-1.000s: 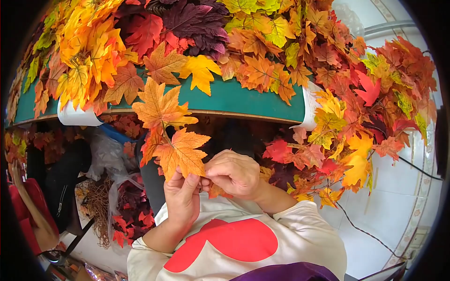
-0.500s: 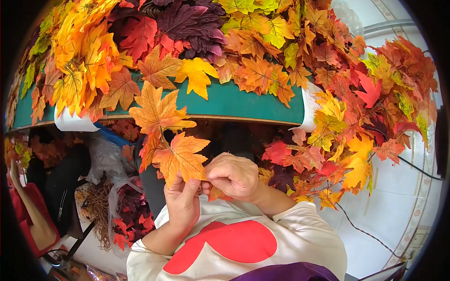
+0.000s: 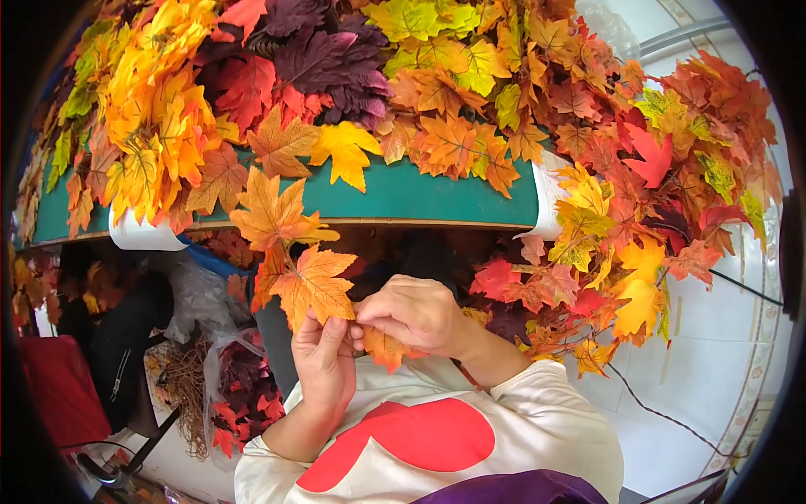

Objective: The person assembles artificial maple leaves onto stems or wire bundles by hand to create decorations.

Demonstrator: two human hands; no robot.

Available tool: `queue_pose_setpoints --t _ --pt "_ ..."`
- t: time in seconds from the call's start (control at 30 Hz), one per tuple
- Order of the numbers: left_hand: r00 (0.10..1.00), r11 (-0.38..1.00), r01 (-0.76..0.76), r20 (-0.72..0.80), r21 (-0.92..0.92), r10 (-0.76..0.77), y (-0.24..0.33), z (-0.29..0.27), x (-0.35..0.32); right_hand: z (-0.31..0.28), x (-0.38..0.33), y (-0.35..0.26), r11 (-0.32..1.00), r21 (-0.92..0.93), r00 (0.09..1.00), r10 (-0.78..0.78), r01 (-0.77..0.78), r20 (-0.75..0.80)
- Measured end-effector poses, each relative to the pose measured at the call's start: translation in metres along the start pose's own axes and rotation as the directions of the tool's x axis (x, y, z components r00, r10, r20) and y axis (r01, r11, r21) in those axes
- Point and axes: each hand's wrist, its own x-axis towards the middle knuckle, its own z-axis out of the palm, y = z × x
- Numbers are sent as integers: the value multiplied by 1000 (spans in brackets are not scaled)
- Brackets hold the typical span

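In front of my chest I hold a spray of orange artificial maple leaves (image 3: 312, 286). My left hand (image 3: 326, 361) pinches it at the lower end, thumb and fingertips together just under the large leaf. Close beside it, my right hand (image 3: 416, 315) is curled, its fingertips pinched near the same stem. Another orange leaf (image 3: 384, 349) hangs beneath my right hand; whether it joins the spray I cannot tell. The stem between my fingers is mostly hidden. Beyond the spray runs the edge of a green table (image 3: 403, 197).
Heaps of yellow, purple and orange leaves (image 3: 453, 143) cover the table. More leaf sprays (image 3: 638, 286) spill down at the right. At lower left stand a clear plastic bag (image 3: 222, 378) of red and purple leaves and a bundle of brown stems (image 3: 180, 395). Another person's red garment (image 3: 63, 386) shows at far left.
My fingertips stay close together on the spray, which has shifted slightly left. More of the orange leaf under my right hand shows. The other person's bare arm at far left has gone from view.
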Motion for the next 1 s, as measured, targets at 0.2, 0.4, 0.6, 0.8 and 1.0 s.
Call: queue_pose_setpoints --t 0.2,0.4,0.6,0.8,1.0 --pt "990 989 121 -56 -79 -126 -1 1 1 -8 9 -6 983 -4 975 180 -181 127" --pt "989 978 -77 -140 -192 50 23 -21 23 -68 17 -2 902 -156 898 422 -402 125" --pt "998 977 9 -63 -211 -23 34 -8 13 -232 49 67 825 -330 605 19 -459 -796" --pt "998 976 46 -41 -215 -56 29 -16 4 -180 68 97 621 -664 807 -84 -416 -584" --pt "994 967 83 -43 -239 -96 33 -14 -6 -59 129 44 846 -531 962 -103 -48 -253"
